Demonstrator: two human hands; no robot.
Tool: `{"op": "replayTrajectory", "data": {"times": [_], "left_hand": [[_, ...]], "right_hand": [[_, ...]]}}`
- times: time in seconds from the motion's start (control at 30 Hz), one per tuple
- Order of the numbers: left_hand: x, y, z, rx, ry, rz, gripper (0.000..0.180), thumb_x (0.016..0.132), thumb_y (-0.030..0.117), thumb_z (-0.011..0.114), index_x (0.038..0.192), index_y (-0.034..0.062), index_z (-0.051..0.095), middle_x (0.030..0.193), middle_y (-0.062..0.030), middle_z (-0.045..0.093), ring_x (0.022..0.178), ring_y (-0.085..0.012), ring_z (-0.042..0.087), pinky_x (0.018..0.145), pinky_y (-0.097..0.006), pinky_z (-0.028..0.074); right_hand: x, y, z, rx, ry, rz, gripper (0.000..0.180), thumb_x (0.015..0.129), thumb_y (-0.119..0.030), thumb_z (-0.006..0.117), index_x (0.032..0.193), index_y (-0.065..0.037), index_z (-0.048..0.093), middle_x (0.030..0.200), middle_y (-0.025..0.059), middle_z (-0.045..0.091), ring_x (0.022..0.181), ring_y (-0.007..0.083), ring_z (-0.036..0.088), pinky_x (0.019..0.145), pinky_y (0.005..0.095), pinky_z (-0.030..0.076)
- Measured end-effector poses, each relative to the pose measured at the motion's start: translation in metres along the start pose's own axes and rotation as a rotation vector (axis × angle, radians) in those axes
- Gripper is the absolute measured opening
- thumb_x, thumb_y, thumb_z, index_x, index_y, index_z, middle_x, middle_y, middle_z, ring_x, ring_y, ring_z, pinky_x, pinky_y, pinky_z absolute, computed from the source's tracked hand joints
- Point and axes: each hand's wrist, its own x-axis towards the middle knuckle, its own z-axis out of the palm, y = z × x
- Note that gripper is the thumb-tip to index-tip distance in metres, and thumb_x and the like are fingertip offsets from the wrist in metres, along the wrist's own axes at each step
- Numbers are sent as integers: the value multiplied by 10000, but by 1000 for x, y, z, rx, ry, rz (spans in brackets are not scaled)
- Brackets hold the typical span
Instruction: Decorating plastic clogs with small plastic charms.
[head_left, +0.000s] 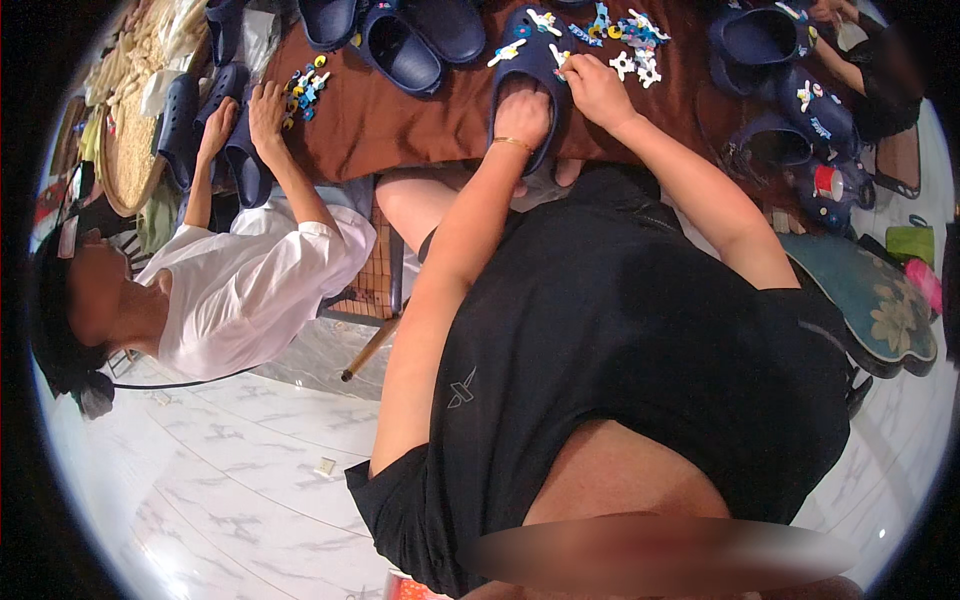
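Observation:
A navy blue clog (pixel 513 66) lies at the table's front edge, its toe pointing away from me. Inside its opening is my left hand (pixel 524 113), the fingers hidden beneath the clog's upper. My right hand (pixel 600 92) is closed at the clog's right side, thumb and forefinger pinching a small white and yellow shoe charm (pixel 561 58) against the upper. Other charms (pixel 541 22) sit on the toe and left side of the same clog. Right of it, several loose white charms (pixel 636 68) lie on the brown cloth, with a colourful charm pile (pixel 612 24) behind them.
The brown tablecloth (pixel 390 130) carries more navy clogs (pixel 400 55) at the back and clogs with charms (pixel 822 110) at the right. A co-worker in white (pixel 265 290) handles clogs at left, near another charm pile (pixel 306 88). Another person's arm (pixel 838 65) reaches in at far right.

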Motion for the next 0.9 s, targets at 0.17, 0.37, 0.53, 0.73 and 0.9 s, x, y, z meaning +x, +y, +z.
{"op": "replayTrajectory", "data": {"times": [0.17, 0.37, 0.53, 0.73, 0.9], "left_hand": [[-1, -2, 0, 2, 25, -5, 147, 732, 142, 419, 674, 58, 526, 684, -138, 540, 648, -300, 556, 600, -397, 449], [-1, -4, 1, -10, 47, 8, 140, 731, 142, 420, 669, 60, 514, 669, -137, 535, 635, -296, 553, 592, -389, 449], [-1, -3, 0, -3, 59, 3, 144, 737, 143, 413, 674, 57, 511, 665, -138, 531, 634, -299, 548, 591, -389, 447], [0, -3, -1, -5, 3, -11, 157, 749, 142, 401, 678, 54, 509, 677, -138, 532, 642, -299, 546, 596, -396, 442], [0, -3, -3, -5, -2, -9, 160, 749, 145, 401, 681, 53, 511, 687, -138, 533, 656, -299, 546, 603, -394, 441]], "right_hand": [[-1, -3, -4, 56, -24, 52, 152, 790, -192, 466, 805, -68, 552, 787, 118, 553, 743, 325, 536, 659, 414, 430], [-3, -3, -1, 258, -63, 228, 173, 775, -180, 489, 866, -66, 583, 767, 108, 588, 692, 260, 568, 638, 344, 451], [0, 4, 4, 574, -166, 502, 215, 755, -189, 542, 904, -43, 590, 711, 72, 606, 630, 163, 568, 604, 288, 449], [5, 9, 5, 454, -137, 423, 191, 719, -196, 602, 835, -45, 617, 737, 67, 618, 642, 141, 569, 615, 273, 449], [14, 10, 2, 374, -204, 331, 174, 699, -187, 625, 810, -54, 616, 737, 62, 616, 676, 139, 575, 641, 269, 446]]}}
